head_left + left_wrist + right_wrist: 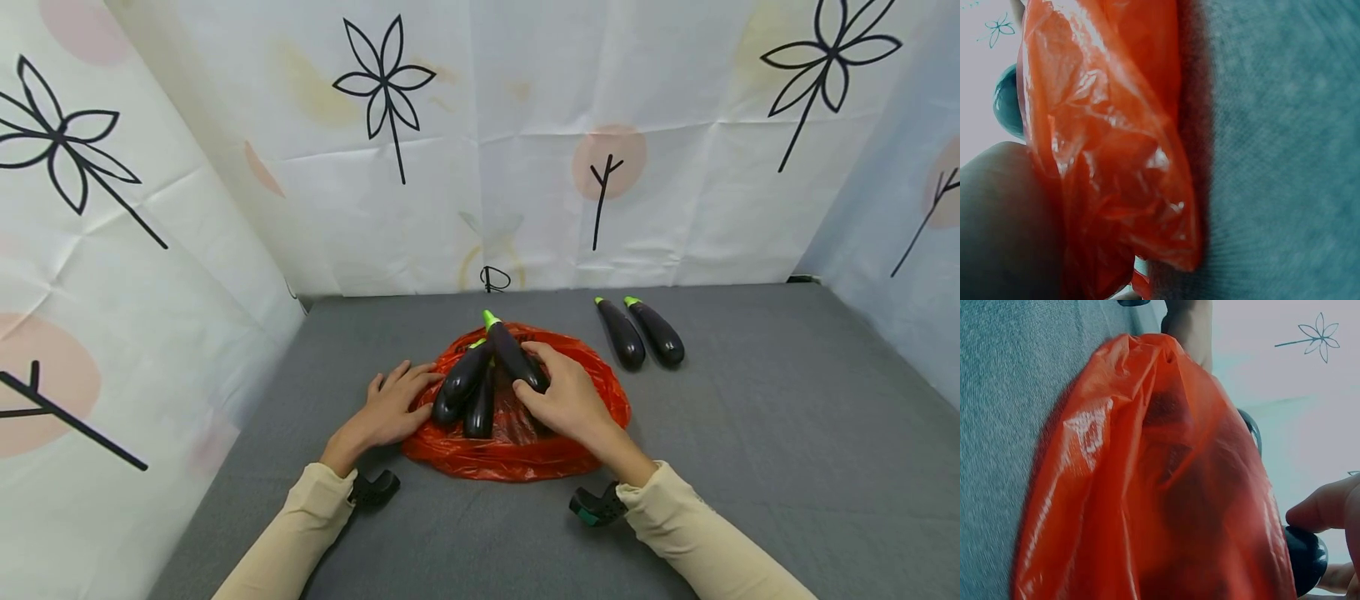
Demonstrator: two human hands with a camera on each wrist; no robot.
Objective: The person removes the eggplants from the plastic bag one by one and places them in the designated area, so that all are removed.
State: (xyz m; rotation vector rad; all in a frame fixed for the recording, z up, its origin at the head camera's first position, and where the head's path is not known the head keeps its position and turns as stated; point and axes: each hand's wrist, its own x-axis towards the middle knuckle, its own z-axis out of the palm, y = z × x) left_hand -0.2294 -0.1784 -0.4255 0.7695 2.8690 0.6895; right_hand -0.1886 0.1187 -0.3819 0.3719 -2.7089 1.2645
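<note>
At red bag [517, 462], right fingers [543, 353] gripping eggplant [514, 353]

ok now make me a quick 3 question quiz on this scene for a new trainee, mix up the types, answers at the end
1. Multiple choice: Which part of its eggplant does the right hand grip?
a) the green cap
b) the dark, rounded end
c) nothing, it only hovers above

2. True or false: In the head view, the left hand touches the left side of the red plastic bag.

3. Count: How many loose eggplants lie directly on the gray cloth, outside the bag?

Key
1. b
2. True
3. Two
</note>
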